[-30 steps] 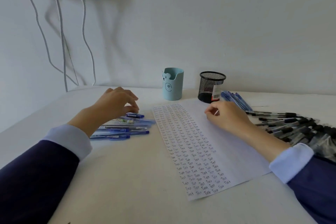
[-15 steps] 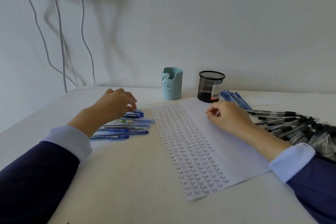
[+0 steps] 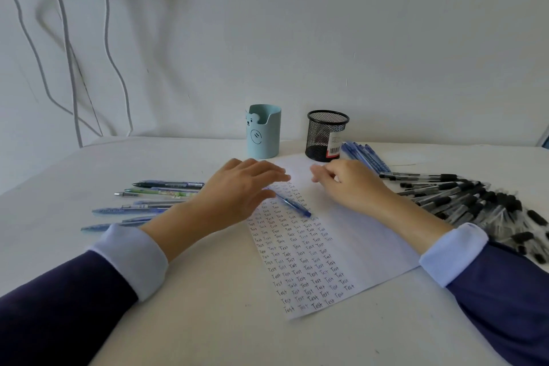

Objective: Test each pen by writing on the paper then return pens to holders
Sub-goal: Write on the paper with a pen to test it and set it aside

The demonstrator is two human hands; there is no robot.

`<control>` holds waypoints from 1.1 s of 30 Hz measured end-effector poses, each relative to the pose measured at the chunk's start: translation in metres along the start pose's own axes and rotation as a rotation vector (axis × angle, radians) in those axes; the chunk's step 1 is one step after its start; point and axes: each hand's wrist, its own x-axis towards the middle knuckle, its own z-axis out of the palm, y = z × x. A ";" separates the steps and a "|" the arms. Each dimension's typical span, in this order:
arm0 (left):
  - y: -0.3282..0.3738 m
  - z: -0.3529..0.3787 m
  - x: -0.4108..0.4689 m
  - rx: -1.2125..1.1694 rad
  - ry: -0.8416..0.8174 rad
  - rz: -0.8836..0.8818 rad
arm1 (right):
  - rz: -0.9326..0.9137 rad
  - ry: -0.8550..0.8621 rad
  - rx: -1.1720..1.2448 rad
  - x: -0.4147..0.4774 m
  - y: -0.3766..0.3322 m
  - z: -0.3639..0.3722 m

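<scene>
A white paper [image 3: 365,235] covered with rows of the handwritten word "Test" lies in the middle of the table. My left hand [image 3: 240,196] is over its upper left part and pinches a blue pen [image 3: 295,206], whose free end points down and right across the writing. My right hand [image 3: 347,184] rests on the paper's top with loosely curled fingers and holds nothing. Behind the paper stand a light blue bear holder [image 3: 263,134] and a black mesh holder [image 3: 325,135].
Several blue and green pens [image 3: 154,196] lie loose on the left. A big heap of black-capped pens [image 3: 475,202] fills the right side, with a row of blue pens [image 3: 364,156] beside the mesh holder. White cables [image 3: 68,68] hang down the wall at the left.
My left hand has left the pen pile on the left and moved right over the paper, bringing a blue pen with it. My right hand has stayed on the paper.
</scene>
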 end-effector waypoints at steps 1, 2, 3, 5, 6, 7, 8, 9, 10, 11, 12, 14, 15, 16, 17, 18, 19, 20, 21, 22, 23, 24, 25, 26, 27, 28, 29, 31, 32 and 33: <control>-0.002 0.001 -0.002 -0.015 -0.016 -0.044 | -0.019 -0.073 0.025 -0.002 -0.006 -0.003; -0.003 0.001 -0.003 -0.037 -0.023 -0.106 | -0.053 -0.149 0.007 -0.005 -0.012 -0.006; -0.006 0.001 -0.005 -0.060 -0.026 -0.177 | -0.090 -0.210 -0.054 -0.007 -0.018 -0.007; -0.009 -0.001 -0.006 -0.090 -0.035 -0.306 | -0.149 -0.258 -0.189 -0.008 -0.023 -0.005; -0.010 -0.001 -0.007 -0.093 -0.051 -0.346 | -0.161 -0.243 -0.210 -0.007 -0.022 -0.003; -0.010 -0.003 -0.007 -0.086 -0.078 -0.366 | -0.159 -0.212 -0.186 -0.005 -0.019 -0.002; -0.009 -0.004 -0.008 -0.067 -0.118 -0.374 | -0.139 -0.171 -0.122 -0.002 -0.013 -0.001; -0.008 -0.005 -0.009 -0.046 -0.165 -0.379 | -0.104 -0.123 -0.018 0.000 -0.007 -0.002; -0.007 -0.006 -0.010 -0.030 -0.216 -0.385 | -0.059 -0.082 0.111 0.003 -0.001 -0.005; -0.006 -0.007 -0.011 -0.020 -0.264 -0.393 | -0.021 -0.056 0.245 0.005 0.005 -0.009; -0.005 -0.007 -0.012 -0.016 -0.303 -0.401 | 0.005 -0.042 0.375 0.007 0.009 -0.015; -0.005 -0.005 -0.013 -0.003 -0.347 -0.413 | 0.046 0.006 0.653 0.010 0.013 -0.026; -0.005 -0.004 -0.013 0.001 -0.359 -0.420 | 0.070 0.042 0.809 0.012 0.012 -0.032; -0.005 -0.003 -0.013 -0.001 -0.372 -0.428 | 0.094 0.066 0.974 0.013 0.011 -0.037; -0.005 -0.003 -0.013 -0.007 -0.383 -0.438 | 0.111 0.078 1.135 0.013 0.009 -0.041; -0.005 -0.003 -0.013 -0.014 -0.397 -0.448 | 0.133 0.075 1.272 0.014 0.008 -0.043; -0.005 -0.003 -0.013 -0.019 -0.412 -0.454 | 0.157 0.055 1.367 0.014 0.007 -0.043; -0.005 -0.003 -0.013 -0.022 -0.428 -0.458 | 0.183 0.018 1.416 0.013 0.006 -0.041; -0.005 -0.003 -0.013 -0.023 -0.441 -0.460 | 0.213 -0.036 1.438 0.012 0.005 -0.040; -0.005 -0.004 -0.013 -0.026 -0.451 -0.464 | 0.247 -0.099 1.449 0.011 0.002 -0.038; -0.004 -0.005 -0.013 -0.028 -0.460 -0.468 | 0.285 -0.158 1.458 0.010 0.000 -0.036; -0.003 -0.006 -0.012 -0.028 -0.469 -0.470 | 0.321 -0.201 1.466 0.009 -0.002 -0.035; -0.003 -0.006 -0.012 -0.024 -0.474 -0.470 | 0.352 -0.226 1.479 0.008 -0.005 -0.035; -0.002 -0.007 -0.011 -0.021 -0.479 -0.471 | 0.375 -0.239 1.506 0.008 -0.006 -0.035; -0.002 -0.008 -0.011 -0.018 -0.483 -0.471 | 0.387 -0.238 1.538 0.008 -0.007 -0.036; -0.002 -0.008 -0.011 -0.017 -0.486 -0.471 | 0.385 -0.228 1.561 0.007 -0.008 -0.036; -0.002 -0.008 -0.011 -0.017 -0.488 -0.470 | 0.372 -0.209 1.578 0.007 -0.007 -0.036; -0.002 -0.008 -0.010 -0.011 -0.489 -0.463 | 0.342 -0.172 1.618 0.008 -0.008 -0.037; -0.002 -0.008 -0.010 -0.007 -0.493 -0.462 | 0.330 -0.164 1.640 0.007 -0.008 -0.037; -0.002 -0.008 -0.010 -0.004 -0.499 -0.463 | 0.323 -0.161 1.656 0.007 -0.009 -0.038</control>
